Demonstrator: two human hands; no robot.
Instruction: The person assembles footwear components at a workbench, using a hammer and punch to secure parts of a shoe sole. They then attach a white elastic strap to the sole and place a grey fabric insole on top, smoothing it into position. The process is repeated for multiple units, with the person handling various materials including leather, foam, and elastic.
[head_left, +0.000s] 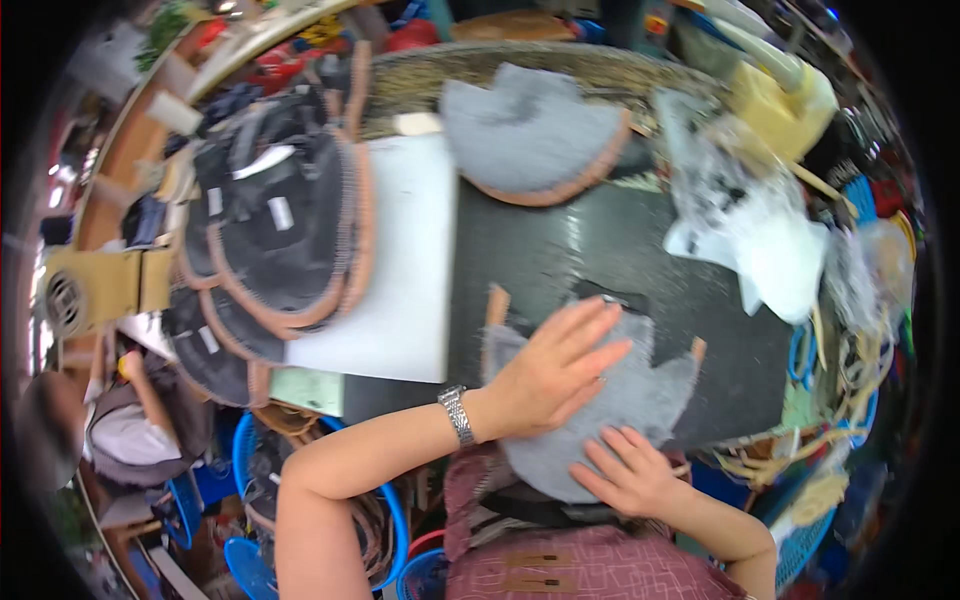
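A fuzzy grey fabric piece (655, 385) with a notched upper edge lies on the black work surface (600, 235), close to my body. Flat across its upper left part rests my left hand (555, 370), fingers stretched out, a metal watch on the wrist. My right hand (630, 472) presses on the lower right edge of the same piece, its fingers spread. Some black material shows behind my left fingertips. Farther off lies another grey fabric piece (535, 130), rounded and edged with a brown band. What the pieces are for cannot be told.
Stacked black pieces with brown stitched rims (305, 260) lie at left, partly over a white board (410, 260). Clear plastic bags (750, 215) and a yellow container (785, 105) stand at right, near blue-handled scissors (800, 352). A blue-rimmed tub (397, 540) sits below left; another person (130, 430) is beyond.
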